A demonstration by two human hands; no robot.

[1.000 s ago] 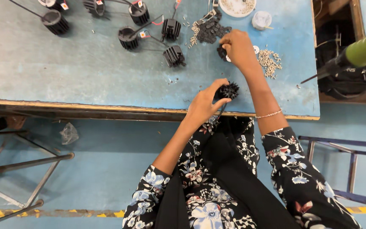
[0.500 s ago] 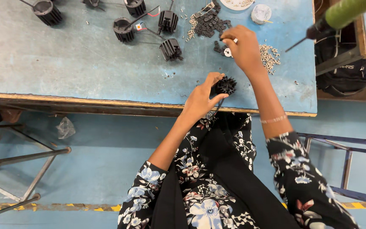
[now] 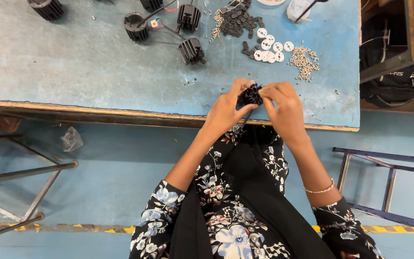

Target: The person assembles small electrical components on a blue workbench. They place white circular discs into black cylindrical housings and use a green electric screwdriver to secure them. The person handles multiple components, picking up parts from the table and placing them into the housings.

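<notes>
Together both hands [image 3: 257, 108] clasp a small black finned heat sink [image 3: 251, 94].

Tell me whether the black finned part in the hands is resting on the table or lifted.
Lifted: the black finned part sits between left hand and right hand, near the table edge.

Worn blue table [image 3: 73, 72]; blue floor [image 3: 120, 163]

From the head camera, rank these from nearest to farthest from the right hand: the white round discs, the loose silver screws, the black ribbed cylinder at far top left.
1. White round discs, above the right hand.
2. Loose silver screws, up and rightward; nearly tied with the discs.
3. Black ribbed cylinder, far left corner.
</notes>
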